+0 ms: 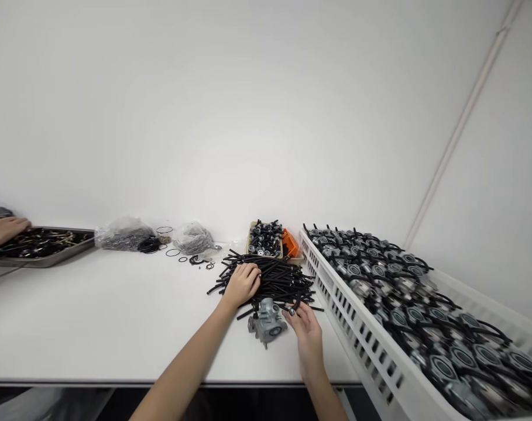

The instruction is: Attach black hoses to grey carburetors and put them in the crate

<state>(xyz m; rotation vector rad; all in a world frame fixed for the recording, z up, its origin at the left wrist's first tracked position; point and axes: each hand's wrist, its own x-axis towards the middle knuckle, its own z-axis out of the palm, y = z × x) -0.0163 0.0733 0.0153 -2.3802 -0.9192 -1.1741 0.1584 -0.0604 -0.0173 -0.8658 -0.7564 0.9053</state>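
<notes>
- Pinching a small black-and-metal fitting (pixel 291 311), the right hand (pixel 307 333) sits at three o'clock of a grey carburetor (pixel 266 323) resting on the white tabletop (pixel 94 327).
- Left hand (pixel 243 283), eleven o'clock: fingers curled over black rubber hoses (pixel 283 280); cannot tell whether they grip one.
- Picking out a hose seems the step in hand; the next move likely calls for freeing one strand.
- One to four o'clock: white crate (pixel 363 314) filled with carburetors (pixel 416 316).
- Ten o'clock: a co-worker's hand (pixel 6 231) at a metal tray (pixel 68 255).
</notes>
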